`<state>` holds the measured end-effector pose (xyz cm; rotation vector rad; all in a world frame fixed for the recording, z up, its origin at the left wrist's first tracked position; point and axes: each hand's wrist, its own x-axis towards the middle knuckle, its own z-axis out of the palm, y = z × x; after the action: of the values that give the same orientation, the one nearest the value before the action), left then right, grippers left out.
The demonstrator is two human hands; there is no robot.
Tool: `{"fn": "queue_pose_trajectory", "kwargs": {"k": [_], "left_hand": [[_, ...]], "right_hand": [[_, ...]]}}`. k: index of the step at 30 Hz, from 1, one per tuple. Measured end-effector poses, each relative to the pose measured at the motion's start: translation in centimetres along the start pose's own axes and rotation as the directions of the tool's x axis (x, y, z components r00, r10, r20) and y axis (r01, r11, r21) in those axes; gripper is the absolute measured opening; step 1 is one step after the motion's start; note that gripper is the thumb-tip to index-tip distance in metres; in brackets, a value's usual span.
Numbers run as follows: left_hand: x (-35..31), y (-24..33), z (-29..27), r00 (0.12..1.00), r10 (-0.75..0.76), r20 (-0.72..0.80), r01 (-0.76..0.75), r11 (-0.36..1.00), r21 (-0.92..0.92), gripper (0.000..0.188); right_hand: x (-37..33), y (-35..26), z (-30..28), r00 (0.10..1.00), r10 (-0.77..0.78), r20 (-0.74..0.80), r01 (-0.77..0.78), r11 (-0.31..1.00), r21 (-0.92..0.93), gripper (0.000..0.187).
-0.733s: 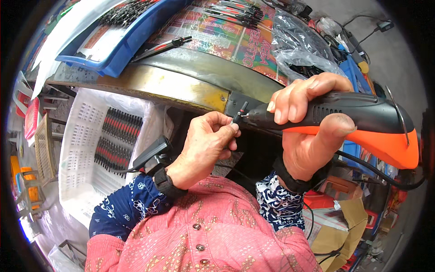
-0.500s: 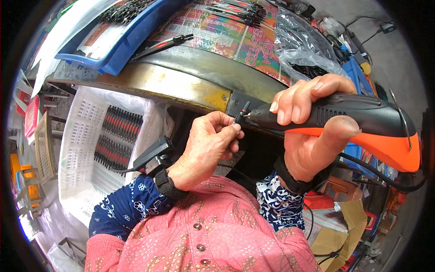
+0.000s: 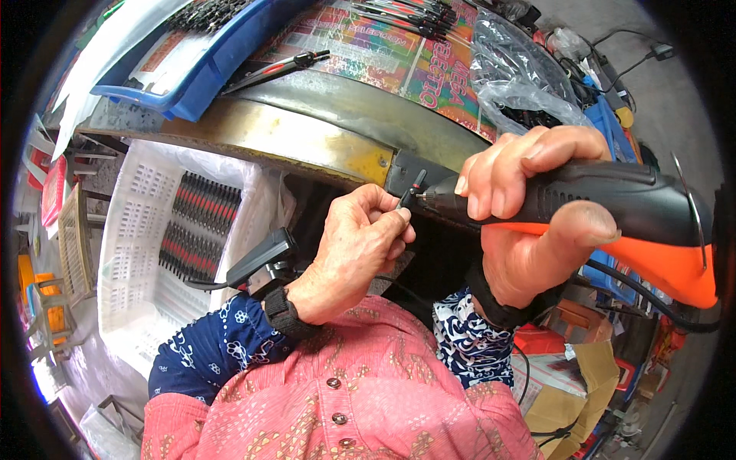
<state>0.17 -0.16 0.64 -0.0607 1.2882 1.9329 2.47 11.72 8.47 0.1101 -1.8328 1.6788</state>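
My left hand [image 3: 353, 245] pinches a small, slim black part with a red mark [image 3: 417, 182] between thumb and fingertips, just off the table edge. Most of that part is hidden by the fingers. A black and orange electric screwdriver [image 3: 613, 192] lies level in my right hand [image 3: 521, 184], its fingers wrapped over the top and its thumb stretched along the near side. The narrow tip of the tool points left and meets the small part, or comes very close to it; I cannot tell which.
A white perforated crate [image 3: 123, 261] with rows of black and red parts stands at left below the metal table edge [image 3: 307, 146]. On the table are a blue tray [image 3: 180, 103], black-red pieces [image 3: 406, 17] and a clear plastic bag [image 3: 521, 69]. A cardboard box [image 3: 590, 391] sits lower right.
The back end of the screwdriver has dipped slightly and shifted right. My left hand keeps its pinch on the small black part almost in the same place.
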Motion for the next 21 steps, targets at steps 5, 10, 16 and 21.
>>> {"fn": "queue_pose_trajectory", "kwargs": {"k": [5, 10, 16, 21], "left_hand": [[0.02, 0.12, 0.20, 1.000, 0.013, -0.019, -0.014, 0.999, -0.038, 0.009], [0.00, 0.14, 0.05, 1.000, -0.013, -0.008, 0.013, 0.997, -0.076, 0.008], [-0.14, 0.28, 0.22, 1.000, -0.018, 0.011, 0.019, 0.995, -0.099, 0.012], [-0.11, 0.29, 0.24, 0.999, -0.039, -0.001, 0.038, 0.995, -0.088, 0.009]], "right_hand": [[0.53, -0.20, 0.28, 1.000, -0.018, 0.020, 0.020, 0.994, -0.108, 0.068], [0.64, 0.09, 0.21, 0.998, -0.032, 0.049, 0.039, 0.991, -0.131, 0.068], [0.61, 0.07, 0.15, 0.999, -0.027, 0.038, 0.033, 0.988, -0.150, 0.068], [0.40, 0.24, 0.48, 0.999, -0.045, -0.020, 0.042, 0.990, -0.132, 0.069]]}}
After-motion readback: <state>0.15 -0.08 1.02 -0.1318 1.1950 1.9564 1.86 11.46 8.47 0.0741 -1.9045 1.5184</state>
